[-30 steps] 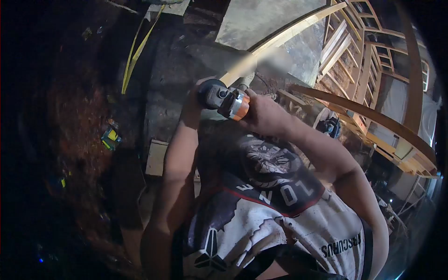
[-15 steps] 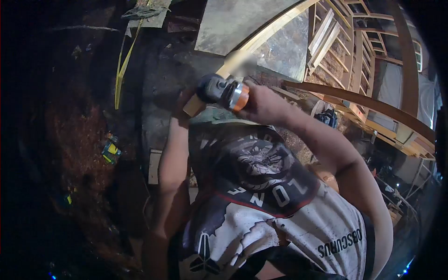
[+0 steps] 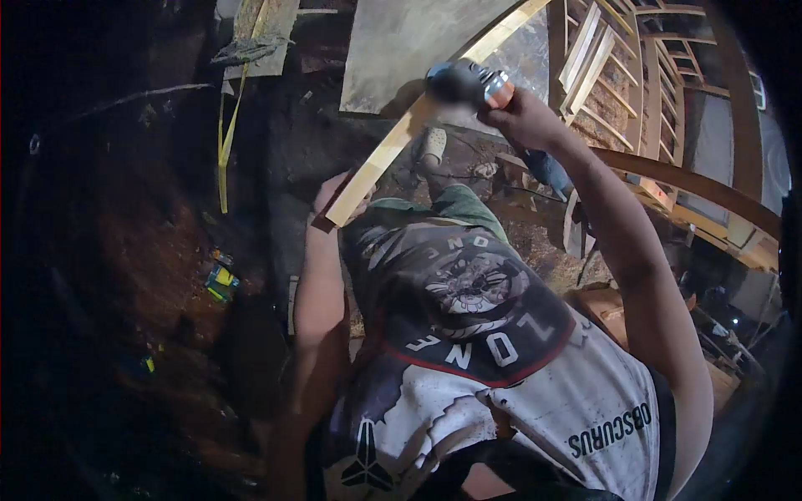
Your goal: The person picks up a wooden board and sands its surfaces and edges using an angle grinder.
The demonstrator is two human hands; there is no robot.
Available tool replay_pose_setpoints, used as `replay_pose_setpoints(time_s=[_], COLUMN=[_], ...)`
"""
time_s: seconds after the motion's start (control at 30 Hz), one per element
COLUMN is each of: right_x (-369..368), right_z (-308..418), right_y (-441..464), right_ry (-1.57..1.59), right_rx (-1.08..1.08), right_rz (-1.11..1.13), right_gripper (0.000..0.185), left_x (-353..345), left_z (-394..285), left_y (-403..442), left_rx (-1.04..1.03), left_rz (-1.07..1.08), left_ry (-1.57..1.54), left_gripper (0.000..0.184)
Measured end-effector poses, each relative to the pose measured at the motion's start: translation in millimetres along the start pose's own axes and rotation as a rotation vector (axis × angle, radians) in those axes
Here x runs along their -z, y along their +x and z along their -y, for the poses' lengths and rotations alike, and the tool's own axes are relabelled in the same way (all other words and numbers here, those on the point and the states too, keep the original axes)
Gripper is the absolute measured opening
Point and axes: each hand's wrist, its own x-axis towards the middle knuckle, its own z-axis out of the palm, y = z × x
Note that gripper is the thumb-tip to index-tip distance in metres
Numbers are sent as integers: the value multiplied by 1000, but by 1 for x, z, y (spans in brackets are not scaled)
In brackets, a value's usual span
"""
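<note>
Power tool (image 3: 494,85): moved farther along the wooden strip (image 3: 380,167), away from its near end; head at the strip, contact unclear
Right hand (image 3: 525,117): closed around the tool
Left hand (image 3: 332,196): wrapped around the strip's near end

A single head-worn camera looks forward and steeply down over the wearer's printed jersey (image 3: 476,334), close below it. Its wide, rounded view takes in the wooden batten (image 3: 388,150) ahead and reaches timber framing (image 3: 642,100) farther off.
</note>
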Motion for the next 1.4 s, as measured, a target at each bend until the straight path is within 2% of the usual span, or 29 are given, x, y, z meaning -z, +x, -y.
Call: replay_pose_setpoints(time_s=[0.03,0.1,0.13,0.17,0.23,0.27,0.3,0.37,0.4,0.43,0.47,0.5,0.57,0.67,0.77,0.83,0.9,0.93,1.03,1.1,1.13,1.17,1.23,1.27,1.3,1.37,1.4], right_x=[7,28,37,41,35,23,7,-22,-38,-53,-66,-77,-96,-112,-121,-124,-121,-119,-106,-92,-82,-74,-67,-62,-59,-50,-46], right_z=[-1,9,15,8,-9,-3,10,24,24,27,32,37,44,72,79,76,81,80,68,64,70,71,54,51,50,43,29], right_y=[3,5,2,-3,-21,-34,-51,-73,-77,-82,-87,-90,-92,-94,-93,-91,-92,-93,-92,-85,-84,-81,-76,-72,-70,-63,-57], right_ry=[9,-148,-248,-247,14,13,79,175,213,251,139,28,15,-276,-288,-338,-358,-381,-333,-330,-295,-260,-248,-270,-292,-283,-125], right_rx=[4,-187,-364,-354,-322,-324,-270,-241,-195,-151,-116,-79,-25,83,137,145,68,68,115,48,-8,-61,-28,-15,-4,19,15], right_rz=[-9,-178,-230,-225,-245,-228,-205,-120,-27,64,98,126,253,312,365,350,433,388,241,251,251,248,217,185,156,157,146], right_gripper=[31,38,36,36,38,38,40,48,48,48,49,50,52,53,49,50,52,54,55,58,55,53,50,55,59,56,54], left_x=[-2,-8,-9,-10,-8,-4,6,28,19,-6,-19,-4,24,-15,-14,-22,-38,-72,-21,-3,-4,3,23,22,21,20,15], left_z=[-2,-6,-8,-9,-6,-6,-6,-4,0,-1,1,2,3,10,8,-2,12,30,32,34,42,41,32,32,33,35,35], left_y=[-3,-6,-6,-6,-8,-7,0,11,12,12,12,16,25,18,31,38,24,4,9,-11,-17,-24,-36,-38,-39,-41,-43], left_rx=[6,58,77,67,43,37,27,93,81,23,-30,-30,-119,-240,-336,-49,-54,-234,-292,4,-76,-71,57,89,91,63,61], left_rz=[-3,68,98,95,-139,-217,-228,138,134,-17,-166,-165,-111,-214,-253,236,245,-89,-477,122,-209,-211,37,-101,-101,-186,-189], left_ry=[12,35,53,57,143,169,156,-80,-88,-36,15,9,13,267,317,54,125,167,6,-326,-340,-336,-29,67,71,74,79], left_gripper=[52,52,51,51,54,57,57,62,62,58,55,55,50,37,32,34,40,41,46,37,42,42,48,55,55,53,53])
